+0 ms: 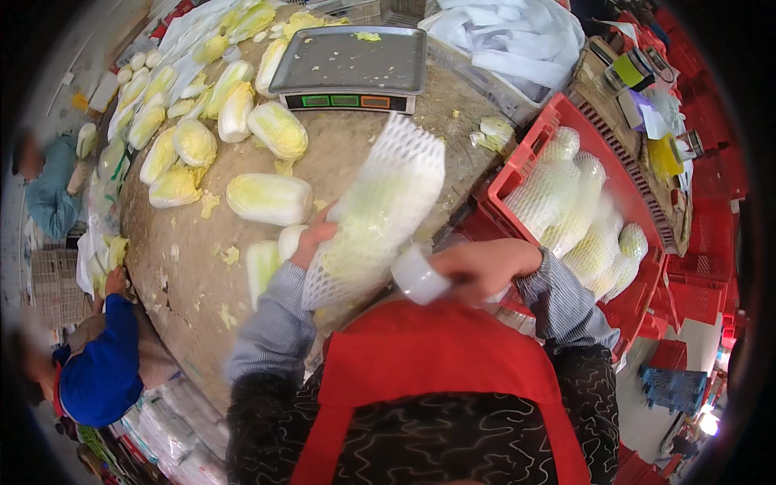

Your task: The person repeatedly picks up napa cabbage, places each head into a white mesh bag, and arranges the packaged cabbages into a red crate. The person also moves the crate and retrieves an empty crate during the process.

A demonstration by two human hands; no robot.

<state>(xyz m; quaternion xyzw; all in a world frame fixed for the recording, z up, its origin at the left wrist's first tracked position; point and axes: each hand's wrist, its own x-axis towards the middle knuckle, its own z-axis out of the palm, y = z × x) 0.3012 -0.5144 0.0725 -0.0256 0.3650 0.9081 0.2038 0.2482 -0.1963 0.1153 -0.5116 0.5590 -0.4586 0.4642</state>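
A napa cabbage in a white foam net sleeve is tilted in front of me, its upper end toward the scale. My left hand is closed around the side of it. Close to its lower right side, my right hand is closed on a short, white, smooth cylinder, which looks like a roll of tape. The fingers there are partly hidden and slightly blurred. Just left of my left hand lie a bare napa cabbage and a pale cut piece.
A digital scale stands at the far side of the table. Several bare cabbages lie at the left. Netted cabbages fill a red crate at the right. White net sleeves are heaped behind. Two people are at the left.
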